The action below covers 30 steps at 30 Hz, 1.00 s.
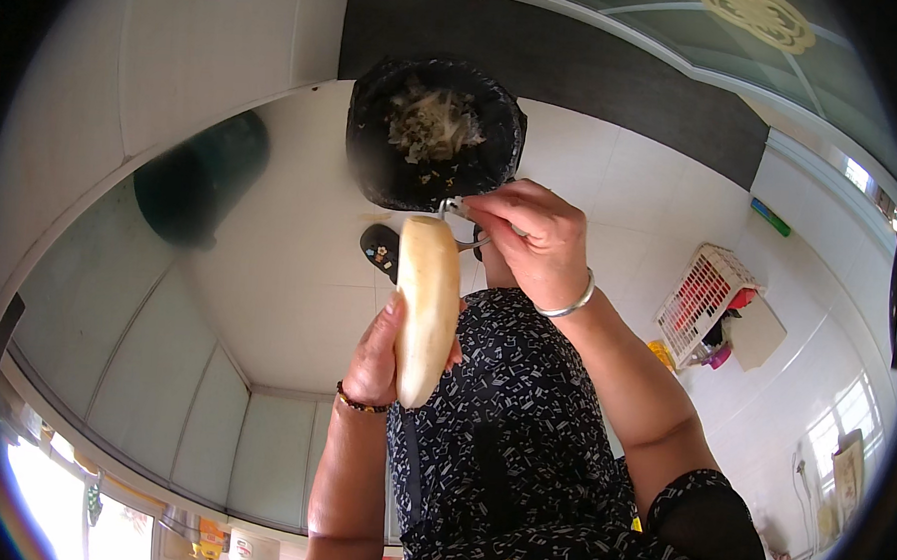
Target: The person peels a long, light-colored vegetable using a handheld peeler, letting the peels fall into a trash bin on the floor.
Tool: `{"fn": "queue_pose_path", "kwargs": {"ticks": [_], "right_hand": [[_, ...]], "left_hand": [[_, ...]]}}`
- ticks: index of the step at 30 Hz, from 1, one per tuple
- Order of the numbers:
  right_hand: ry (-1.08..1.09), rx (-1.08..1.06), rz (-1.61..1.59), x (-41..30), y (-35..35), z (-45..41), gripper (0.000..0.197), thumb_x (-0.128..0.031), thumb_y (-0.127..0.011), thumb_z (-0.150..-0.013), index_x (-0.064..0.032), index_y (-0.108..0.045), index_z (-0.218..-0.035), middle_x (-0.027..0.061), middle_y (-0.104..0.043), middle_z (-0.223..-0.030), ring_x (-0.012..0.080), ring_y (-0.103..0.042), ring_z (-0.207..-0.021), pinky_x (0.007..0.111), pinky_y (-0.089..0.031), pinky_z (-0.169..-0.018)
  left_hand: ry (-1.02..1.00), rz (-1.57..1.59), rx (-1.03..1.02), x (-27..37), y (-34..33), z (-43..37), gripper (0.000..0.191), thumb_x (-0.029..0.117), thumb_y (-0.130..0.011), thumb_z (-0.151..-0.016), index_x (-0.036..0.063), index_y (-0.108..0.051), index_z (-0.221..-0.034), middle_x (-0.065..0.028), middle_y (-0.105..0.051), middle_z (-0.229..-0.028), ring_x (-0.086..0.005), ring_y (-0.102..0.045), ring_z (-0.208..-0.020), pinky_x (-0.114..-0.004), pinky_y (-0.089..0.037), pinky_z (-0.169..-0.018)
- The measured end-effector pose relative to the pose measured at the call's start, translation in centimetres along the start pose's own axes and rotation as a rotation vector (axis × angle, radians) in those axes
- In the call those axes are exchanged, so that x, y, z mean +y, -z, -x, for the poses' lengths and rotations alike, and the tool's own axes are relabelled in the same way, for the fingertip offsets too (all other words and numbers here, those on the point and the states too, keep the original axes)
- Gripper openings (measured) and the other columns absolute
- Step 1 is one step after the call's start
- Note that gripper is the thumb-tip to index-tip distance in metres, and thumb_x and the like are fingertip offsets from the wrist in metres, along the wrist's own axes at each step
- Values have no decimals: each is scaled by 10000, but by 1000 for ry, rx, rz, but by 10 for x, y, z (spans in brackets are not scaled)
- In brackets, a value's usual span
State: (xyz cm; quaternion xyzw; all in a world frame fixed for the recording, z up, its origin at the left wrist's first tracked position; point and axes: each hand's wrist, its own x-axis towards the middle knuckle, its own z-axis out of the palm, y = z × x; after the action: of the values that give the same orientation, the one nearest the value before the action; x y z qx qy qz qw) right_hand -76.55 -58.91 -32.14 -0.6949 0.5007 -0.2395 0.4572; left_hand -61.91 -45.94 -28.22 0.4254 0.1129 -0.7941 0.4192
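Observation:
A long, pale, peeled root vegetable is held nearly upright in the picture, its blunt end toward the bin and its tapered end toward my body. My left hand wraps around its lower half, thumb on the near side and fingertips showing at the far edge. Pinched in my right hand is a metal vegetable peeler, its head at the blunt end of the vegetable. Part of the peeler is hidden by my fingers. Beyond both hands stands a bin lined with a black bag, holding a heap of peelings.
A dark green bin stands on the pale tiled floor at left, beside light cabinets. At right sits a white plastic basket with assorted items. My shoe shows below the vegetable. A glazed door is at top right.

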Motion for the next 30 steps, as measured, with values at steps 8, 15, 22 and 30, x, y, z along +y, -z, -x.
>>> {"fn": "queue_pose_path", "kwargs": {"ticks": [8, 15, 22, 30], "right_hand": [[333, -19, 184, -6, 18, -3, 137, -59, -708, -687, -85, -663, -814, 21, -603, -739, 137, -557, -571, 240, -485, -497], [-118, -187, -651, -12, 24, -23, 143, -41, -641, -781, -41, -665, -922, 103, -665, -861, 158, -653, -760, 249, -558, -680], [-170, -445, 587, 100, -37, -46, 265, -89, -592, -825, -2, -592, -1076, 125, -644, -998, 118, -623, -867, 263, -508, -741], [-186, -388, -199, 39, -30, -45, 150, -151, -668, -766, -48, -661, -875, 81, -651, -762, 161, -633, -686, 263, -502, -627]], "left_hand": [[-98, 72, 94, 0, -5, -12, 598, 504, -263, -927, -25, -430, -1151, -162, -549, -1011, -200, -577, -659, -298, -494, -577], [-158, 259, 139, -13, 1, -18, 562, 506, -241, -931, 42, -420, -1191, -138, -536, -1010, -205, -561, -656, -299, -479, -553], [-264, 468, 115, -19, 3, -32, 551, 504, -225, -933, 67, -411, -1214, -135, -536, -1024, -214, -551, -622, -292, -457, -525], [-270, 165, 315, -29, 3, -28, 543, 493, -261, -932, 41, -429, -1183, -125, -531, -1028, -195, -535, -622, -291, -451, -534]]}}
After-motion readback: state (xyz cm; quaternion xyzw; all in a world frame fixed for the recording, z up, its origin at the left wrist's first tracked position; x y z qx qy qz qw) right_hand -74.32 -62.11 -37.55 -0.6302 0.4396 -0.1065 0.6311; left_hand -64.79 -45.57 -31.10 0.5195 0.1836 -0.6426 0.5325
